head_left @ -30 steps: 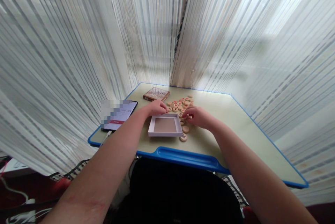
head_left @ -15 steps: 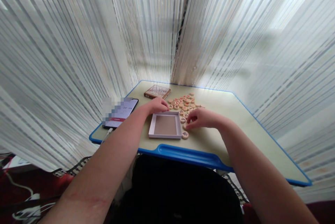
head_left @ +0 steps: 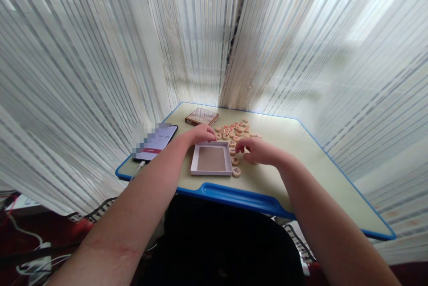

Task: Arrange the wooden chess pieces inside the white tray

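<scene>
A shallow white box tray point(head_left: 211, 171) with a brown cardboard bottom lies near the front of the small table point(head_left: 294, 165). Several round wooden game pieces point(head_left: 236, 132) with red and black marks are scattered behind and right of it. My left hand point(head_left: 201, 133) rests curled at the tray's far left corner, fingertips pinched at a piece by the pile. My right hand point(head_left: 256, 150) hovers just right of the tray, fingers bent and pinched over the pieces there; what it holds is hidden. One piece point(head_left: 236, 172) lies alone by the tray's front right corner.
A phone point(head_left: 154, 142) with a lit screen and a cable lies at the table's left edge. A brown box lid point(head_left: 201, 117) sits at the back. Sheer striped curtains point(head_left: 100, 54) surround the table. A blue lip point(head_left: 234, 196) edges the front.
My right hand has shifted slightly back from beside the tray's right side toward the pile. The left hand stays at the tray's far left corner. The view drifted a little.
</scene>
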Motion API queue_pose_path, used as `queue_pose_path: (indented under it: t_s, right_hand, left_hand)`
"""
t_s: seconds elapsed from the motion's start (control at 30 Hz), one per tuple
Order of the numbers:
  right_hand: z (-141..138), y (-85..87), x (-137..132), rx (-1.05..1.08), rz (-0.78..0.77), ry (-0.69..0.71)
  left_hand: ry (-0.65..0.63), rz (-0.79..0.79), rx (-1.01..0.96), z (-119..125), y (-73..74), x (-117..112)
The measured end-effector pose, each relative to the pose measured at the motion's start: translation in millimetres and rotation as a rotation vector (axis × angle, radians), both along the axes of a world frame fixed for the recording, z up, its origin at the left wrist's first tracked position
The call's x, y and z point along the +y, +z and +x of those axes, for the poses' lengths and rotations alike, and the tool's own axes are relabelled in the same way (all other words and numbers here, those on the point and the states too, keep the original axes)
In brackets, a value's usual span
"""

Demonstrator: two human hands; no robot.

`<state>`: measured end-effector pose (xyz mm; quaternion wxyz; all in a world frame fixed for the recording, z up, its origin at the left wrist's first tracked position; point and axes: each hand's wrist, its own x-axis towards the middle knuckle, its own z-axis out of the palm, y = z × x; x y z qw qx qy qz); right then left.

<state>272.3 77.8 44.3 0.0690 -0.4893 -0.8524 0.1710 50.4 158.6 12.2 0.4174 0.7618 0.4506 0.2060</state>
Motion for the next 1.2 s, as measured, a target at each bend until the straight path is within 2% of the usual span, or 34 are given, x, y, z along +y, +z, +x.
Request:
queue_pose_path:
  t_s: [0.13, 0.2, 0.27, 0.43, 0.5, 0.7, 0.83, 1.0, 1.2]
  right_hand:
    - [6, 4.3, 5, -0.064, 0.172, -0.179]
    - [11, 7.4, 6, -0.149, 0.148, -0.287]
    - [16, 10.7, 4, -0.218, 0.057, -0.338]
    - [26, 16.3, -5, -0.275, -0.263, -0.322]
    - [26, 16.7, -6, -0.27, -0.329, -0.343]
    - [14, 12.9, -4, 0.04, -0.369, -0.19]
    - [15, 9.8, -2, 0.124, -0.423, -0.186]
    - [19, 4.4, 3, 0.111, -0.373, -0.151]
    - [16, 3.6, 5, -0.015, -0.237, -0.245]
  left_hand:
    - [-0.014, -0.011, 0.011, -1, -1.3, 2]
    - [-0.026, -0.024, 0.024, -2, 0.9, 0]
    - [-0.049, -0.035, 0.04, -3, 4.2, -4]
    - [-0.035, -0.046, 0.074, -2, 7.1, -7]
    - [-0.018, -0.055, 0.028, -2, 4.8, -4]
    - [0.056, -0.101, -0.101, -1, -2.8, 4]
    - [0.08, -0.113, -0.096, 1, -3.2, 4]
    - [0.08, -0.101, -0.076, 2, -4.2, 3]
    - [0.115, 0.078, 0.013, 2, -13.6, 6]
